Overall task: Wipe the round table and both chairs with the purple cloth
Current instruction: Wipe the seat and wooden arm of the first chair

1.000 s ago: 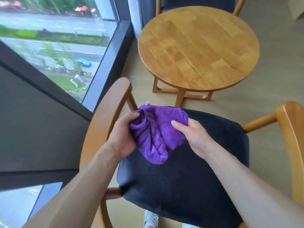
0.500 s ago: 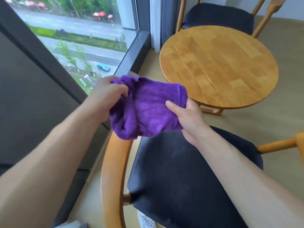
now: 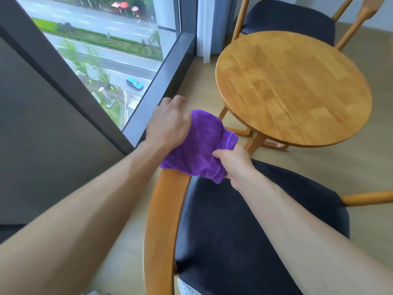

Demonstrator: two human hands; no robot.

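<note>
Here both hands, left hand (image 3: 170, 124) and right hand (image 3: 234, 162), grip purple cloth (image 3: 200, 145) over chair armrest (image 3: 163, 209).

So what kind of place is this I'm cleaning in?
Probably a hotel room or apartment sitting corner on a high floor. A small round wooden table stands between two dark-cushioned chairs, beside a floor-to-ceiling window looking down on a road and trees.
</note>
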